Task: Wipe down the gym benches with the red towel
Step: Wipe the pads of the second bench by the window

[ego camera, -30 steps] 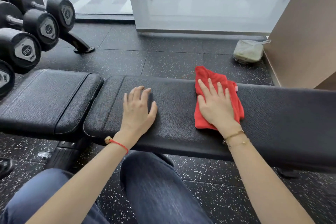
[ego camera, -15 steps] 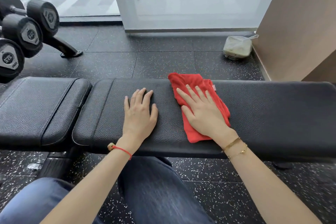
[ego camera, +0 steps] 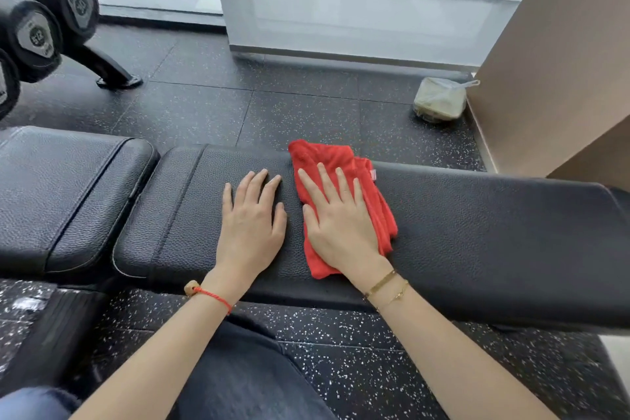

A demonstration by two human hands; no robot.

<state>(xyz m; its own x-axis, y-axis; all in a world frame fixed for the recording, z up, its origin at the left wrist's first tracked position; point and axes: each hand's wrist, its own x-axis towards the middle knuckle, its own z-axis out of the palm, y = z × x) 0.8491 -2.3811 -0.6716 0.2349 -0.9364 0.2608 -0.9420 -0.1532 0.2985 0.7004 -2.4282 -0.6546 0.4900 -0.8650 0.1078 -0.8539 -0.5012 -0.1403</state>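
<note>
Red towel (ego camera: 344, 201) had slid left along the bench pad (ego camera: 477, 225) over the last second — from mid-pad to just beside my left hand (ego camera: 250, 225). Right hand (ego camera: 341, 225) lay flat on it, fingers straight, pressing; left hand flat on bare pad, bracing. Right stretch looked covered — pad's left end and the seat pad (ego camera: 61, 194) probably still pending.

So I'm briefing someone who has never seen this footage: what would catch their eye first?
The red towel stands out, spread on the long black bench pad with the right hand pressed flat on it. Just beside it, the left hand rests flat on the bare pad. Black dumbbells sit on a rack at the upper left.
</note>
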